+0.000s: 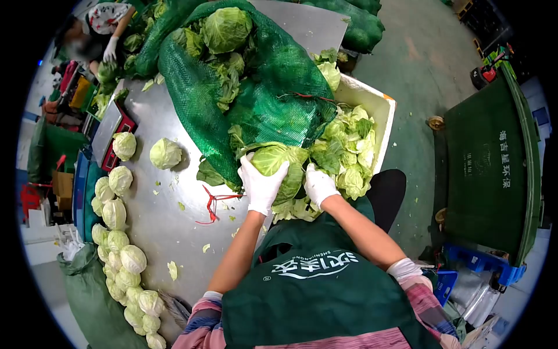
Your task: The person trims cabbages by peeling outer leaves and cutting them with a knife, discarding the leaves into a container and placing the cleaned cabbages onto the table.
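Observation:
A cabbage [280,163] with loose green outer leaves is in the grip of my left hand [260,183], its gloved fingers and thumb spread round the left side and top. Just to the right, my gloved right hand [319,185] is closed beside the cabbage; whatever its curled fingers hold is hidden. Beyond both hands lies an open green mesh bag [264,110] with more cabbages [226,30] in its mouth. Against my right hand stands a white foam box [381,122] heaped with torn-off cabbage leaves [351,148]. A red string [213,203] lies left of my left hand.
Trimmed cabbages [133,259] line the left edge of the metal table [192,244], near a red scale [119,131]. A co-worker's gloved hand [110,49] is at the far left. A large green bin [485,157] stands on the floor at right.

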`<state>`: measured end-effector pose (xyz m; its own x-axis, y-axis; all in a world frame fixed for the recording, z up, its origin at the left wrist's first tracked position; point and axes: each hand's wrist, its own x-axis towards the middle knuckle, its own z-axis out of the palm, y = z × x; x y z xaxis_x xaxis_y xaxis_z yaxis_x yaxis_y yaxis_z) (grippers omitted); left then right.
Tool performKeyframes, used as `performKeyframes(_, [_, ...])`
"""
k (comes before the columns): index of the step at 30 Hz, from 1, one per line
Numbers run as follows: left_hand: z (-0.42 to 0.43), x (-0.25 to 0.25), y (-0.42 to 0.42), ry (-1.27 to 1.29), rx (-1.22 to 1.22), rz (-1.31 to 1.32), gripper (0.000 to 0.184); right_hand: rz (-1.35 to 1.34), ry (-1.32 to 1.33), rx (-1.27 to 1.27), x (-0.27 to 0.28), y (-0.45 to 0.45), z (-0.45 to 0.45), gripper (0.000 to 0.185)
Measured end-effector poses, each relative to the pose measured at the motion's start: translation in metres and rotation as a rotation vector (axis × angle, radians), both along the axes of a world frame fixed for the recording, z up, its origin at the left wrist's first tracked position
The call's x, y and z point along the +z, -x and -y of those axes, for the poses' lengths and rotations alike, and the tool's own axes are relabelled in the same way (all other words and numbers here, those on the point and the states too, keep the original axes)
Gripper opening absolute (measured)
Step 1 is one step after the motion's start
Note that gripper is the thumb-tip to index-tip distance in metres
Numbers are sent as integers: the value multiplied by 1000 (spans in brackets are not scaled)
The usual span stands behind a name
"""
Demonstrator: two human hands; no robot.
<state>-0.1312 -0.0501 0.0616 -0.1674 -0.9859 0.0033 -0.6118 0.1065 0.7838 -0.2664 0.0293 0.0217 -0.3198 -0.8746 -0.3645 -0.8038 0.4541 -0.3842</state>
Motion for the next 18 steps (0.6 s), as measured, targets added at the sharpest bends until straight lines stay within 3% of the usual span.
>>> performKeyframes(2, [2, 0, -3, 23, -19, -34, 82, 47, -22, 16, 20, 3, 2, 26])
performKeyframes(5, [-11, -11, -14, 118, -84, -8, 86, 112, -261, 32, 47, -1, 4, 33])
performKeyframes(8, [-9, -25, -12, 138, -108, 52, 100, 136, -238, 9, -26, 0, 7, 38])
performKeyframes(9, [-9, -19, -14, 168, -126, -12, 108, 166, -312, 52, -23, 6, 14, 50])
performKeyframes(12, [-10, -32, -43, 53, -173, -333, 109, 358, -170, 47, 7, 8, -1, 66])
performKeyframes(13, [-9, -45, -61, 31, -206, -256, 105, 421, -37, 28, -16, 5, -8, 77])
performKeyframes(14, [-11, -40, -76, -10, -240, -123, 101, 440, -14, 5, -13, -1, -13, 74])
performKeyframes(16, [-16, -34, -100, -136, -244, -201, 92, 409, 57, -18, -5, -19, -20, 71])
performKeyframes(18, [-25, -14, -110, -648, -87, -636, 80, 308, 90, -7, 9, -39, -24, 73])
